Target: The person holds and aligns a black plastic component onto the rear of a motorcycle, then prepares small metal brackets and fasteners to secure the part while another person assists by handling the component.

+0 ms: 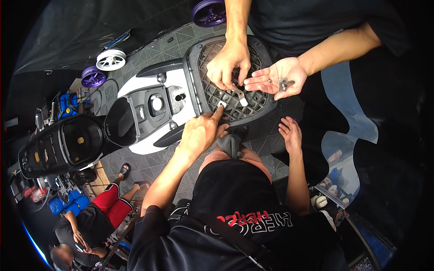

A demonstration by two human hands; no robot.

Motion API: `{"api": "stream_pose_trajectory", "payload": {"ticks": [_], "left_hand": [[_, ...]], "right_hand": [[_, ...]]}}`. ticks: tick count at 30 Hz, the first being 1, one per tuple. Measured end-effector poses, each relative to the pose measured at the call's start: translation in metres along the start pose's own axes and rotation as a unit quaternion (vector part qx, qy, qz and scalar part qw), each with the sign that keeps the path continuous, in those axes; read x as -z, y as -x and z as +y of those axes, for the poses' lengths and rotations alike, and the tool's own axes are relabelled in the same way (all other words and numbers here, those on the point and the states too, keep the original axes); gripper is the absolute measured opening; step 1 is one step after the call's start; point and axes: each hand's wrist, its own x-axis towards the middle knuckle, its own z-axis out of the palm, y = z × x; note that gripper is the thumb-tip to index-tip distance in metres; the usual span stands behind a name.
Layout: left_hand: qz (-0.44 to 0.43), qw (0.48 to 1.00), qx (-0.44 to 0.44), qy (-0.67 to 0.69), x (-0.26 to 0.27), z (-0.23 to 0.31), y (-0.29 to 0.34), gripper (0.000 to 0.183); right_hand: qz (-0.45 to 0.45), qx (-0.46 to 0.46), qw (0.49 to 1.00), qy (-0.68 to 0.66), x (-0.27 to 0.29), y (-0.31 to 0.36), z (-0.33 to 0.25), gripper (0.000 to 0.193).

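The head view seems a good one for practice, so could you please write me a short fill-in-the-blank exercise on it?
1. The left hand points at the black lattice panel with its ____ finger.
2. The right hand is open and holds ____.
3. The co-worker's left hand, turned palm ____, bears small metal parts.
4. Of the three wheels, two are purple and one is ____.

Missing words: index; nothing; up; white.
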Motion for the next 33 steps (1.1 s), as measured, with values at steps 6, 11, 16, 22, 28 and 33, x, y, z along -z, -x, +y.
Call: {"api": "stream_pose_trajectory", "payload": {"ticks": [6, 11, 16, 22, 28, 33], "left_hand": [[0.058, 0.980, -0.086, 0.172, 0.005, 0.007, 0.016, 0.040], [0.023, 0.969, -0.078, 0.234, 0.004, 0.016, 0.021, 0.026], [0.228, 0.945, -0.027, 0.231, 0.006, 0.006, -0.026, 0.022], [0.197, 0.882, 0.040, 0.426, 0.002, 0.006, -0.056, 0.020], [0.086, 0.531, 0.146, 0.830, -0.013, 0.002, -0.063, 0.034], [0.002, 0.318, 0.086, 0.944, -0.020, 0.003, -0.069, 0.055]], "right_hand": [[0.009, 0.069, 0.996, 0.048, -0.012, 0.015, -0.003, 0.025], [-0.034, 0.206, 0.960, 0.184, -0.048, 0.045, -0.025, 0.013], [-0.072, 0.325, 0.907, 0.257, -0.095, 0.074, -0.059, 0.009], [-0.101, 0.368, 0.888, 0.257, -0.123, 0.094, -0.080, 0.011], [-0.132, 0.351, 0.903, 0.212, -0.136, 0.105, -0.074, 0.012], [-0.159, 0.367, 0.888, 0.227, -0.148, 0.109, -0.073, 0.011]]}}
